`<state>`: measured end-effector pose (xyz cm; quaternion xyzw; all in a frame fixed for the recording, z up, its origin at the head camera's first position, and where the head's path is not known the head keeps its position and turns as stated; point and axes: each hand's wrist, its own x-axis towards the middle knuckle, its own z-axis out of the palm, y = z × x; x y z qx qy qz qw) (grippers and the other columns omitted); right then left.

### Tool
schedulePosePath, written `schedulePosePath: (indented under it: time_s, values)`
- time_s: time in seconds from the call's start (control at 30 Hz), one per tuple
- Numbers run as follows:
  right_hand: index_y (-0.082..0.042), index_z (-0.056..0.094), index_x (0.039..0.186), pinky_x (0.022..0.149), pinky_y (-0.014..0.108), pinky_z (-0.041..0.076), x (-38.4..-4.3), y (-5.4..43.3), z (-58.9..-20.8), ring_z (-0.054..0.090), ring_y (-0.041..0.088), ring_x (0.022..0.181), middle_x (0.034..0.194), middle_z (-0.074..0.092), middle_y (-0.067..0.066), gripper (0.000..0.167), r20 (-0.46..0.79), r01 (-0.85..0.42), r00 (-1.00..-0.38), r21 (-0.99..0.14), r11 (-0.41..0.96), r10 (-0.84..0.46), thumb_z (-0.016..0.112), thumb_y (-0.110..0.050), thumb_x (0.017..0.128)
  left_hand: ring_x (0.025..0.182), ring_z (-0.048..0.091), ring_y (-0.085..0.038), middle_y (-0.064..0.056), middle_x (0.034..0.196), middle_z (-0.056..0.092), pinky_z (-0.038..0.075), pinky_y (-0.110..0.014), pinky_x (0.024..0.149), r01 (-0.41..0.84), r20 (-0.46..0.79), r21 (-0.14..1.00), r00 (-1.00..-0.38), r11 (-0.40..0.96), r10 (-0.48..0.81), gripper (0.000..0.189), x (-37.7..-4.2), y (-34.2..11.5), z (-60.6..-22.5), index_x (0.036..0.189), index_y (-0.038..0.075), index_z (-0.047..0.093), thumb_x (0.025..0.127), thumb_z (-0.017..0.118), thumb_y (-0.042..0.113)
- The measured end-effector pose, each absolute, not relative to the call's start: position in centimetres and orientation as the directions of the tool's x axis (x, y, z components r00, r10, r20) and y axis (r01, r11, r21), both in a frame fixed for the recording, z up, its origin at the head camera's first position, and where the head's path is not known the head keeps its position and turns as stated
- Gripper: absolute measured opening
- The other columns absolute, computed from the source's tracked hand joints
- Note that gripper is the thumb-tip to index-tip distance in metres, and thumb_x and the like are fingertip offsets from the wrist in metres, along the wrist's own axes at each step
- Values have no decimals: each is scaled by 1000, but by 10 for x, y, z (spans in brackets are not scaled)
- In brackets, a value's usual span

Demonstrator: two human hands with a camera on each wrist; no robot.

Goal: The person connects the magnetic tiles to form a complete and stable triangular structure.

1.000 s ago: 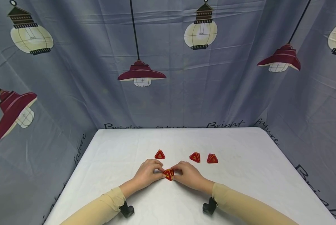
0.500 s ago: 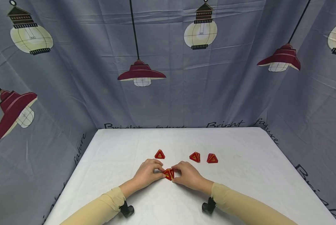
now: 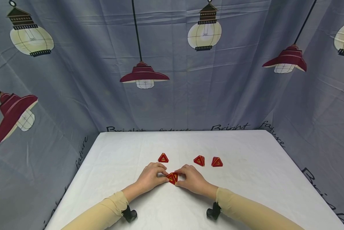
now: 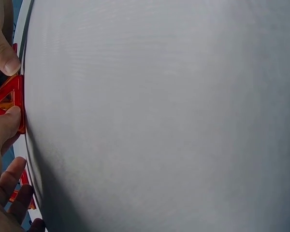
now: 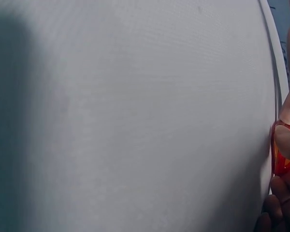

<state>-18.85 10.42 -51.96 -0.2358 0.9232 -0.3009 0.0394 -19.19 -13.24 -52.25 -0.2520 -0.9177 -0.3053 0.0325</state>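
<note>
Near the table's middle, my left hand (image 3: 151,177) and right hand (image 3: 193,180) hold a small red pyramid of triangular magnetic tiles (image 3: 172,178) from opposite sides. In the left wrist view a red triangular tile frame (image 4: 20,96) of it shows, with my left thumb (image 4: 8,121) on its lower part. Red and orange faces (image 5: 283,166) appear between the fingers at the right edge of the right wrist view. My fingertips cover parts of the pyramid. Just beyond the hands stands another red pyramid (image 3: 163,157).
Two more red pyramids, a left one (image 3: 199,160) and a right one (image 3: 216,162), stand farther back on the right. All rest on a white table (image 3: 126,147). A grey-blue curtain (image 3: 172,108) printed with lamps surrounds its back and sides.
My right thumb has shifted slightly down along the pyramid's near right side, and more of its right face shows. My left hand stays in place.
</note>
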Motion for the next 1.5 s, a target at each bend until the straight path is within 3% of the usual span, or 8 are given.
schedulePosePath:
  time_s: [0.5, 0.83, 1.5]
  values:
    - [-16, 76, 120, 73, 27, 45, -189, 105, -521, 49, 9, 83, 95, 60, -7, 46, 69, -397, -892, -593, 701, -448, 90, -32, 79, 113, 57, -24, 5, 115, 68, 44, -50, 96, 479, 212, 536, -874, 696, 438, 11, -192, -132, -523, 94, 22, 82, 86, 84, 29]
    - [-10, 73, 122, 79, 31, 47, -187, 104, -522, 54, 11, 90, 99, 60, -4, 55, 64, -379, -904, -581, 721, -423, 91, -36, 77, 113, 57, -23, 5, 115, 67, 44, -50, 96, 475, 212, 547, -875, 690, 435, 11, -193, -132, -524, 94, 22, 81, 86, 84, 29]
    - [-14, 75, 111, 76, 31, 45, -187, 102, -523, 53, 9, 86, 93, 60, -9, 44, 81, -359, -918, -590, 723, -389, 90, -37, 77, 114, 56, -25, 3, 116, 66, 43, -51, 97, 480, 205, 546, -871, 687, 446, 17, -191, -133, -522, 99, 18, 82, 85, 85, 27]
